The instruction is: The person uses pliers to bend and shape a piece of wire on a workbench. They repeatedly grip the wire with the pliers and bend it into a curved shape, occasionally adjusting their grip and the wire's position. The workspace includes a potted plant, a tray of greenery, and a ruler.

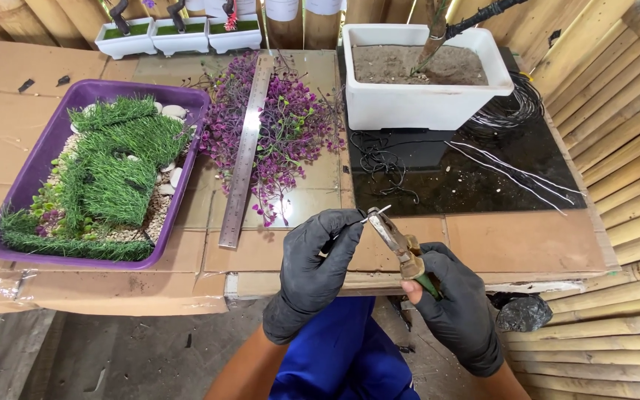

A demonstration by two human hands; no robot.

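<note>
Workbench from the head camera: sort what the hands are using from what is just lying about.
In use:
- left hand, pinching a short wire
- right hand, holding pliers closed on that wire

Lying about:
- purple tray of fake grass and pebbles
- metal ruler
- purple foliage
- white planter of soil
- black wire coil
- loose pale wires

Purple plastic tray [187,100] at left, holding green artificial grass pieces [116,159] and pale pebbles [158,211]. Long steel ruler [246,152] lying over purple artificial flower sprigs [290,130]. White rectangular planter [424,104] with soil, on black sheet [483,185]. Dark wire coil [516,104] beside planter. Three small white pots [179,37] at back.
</note>
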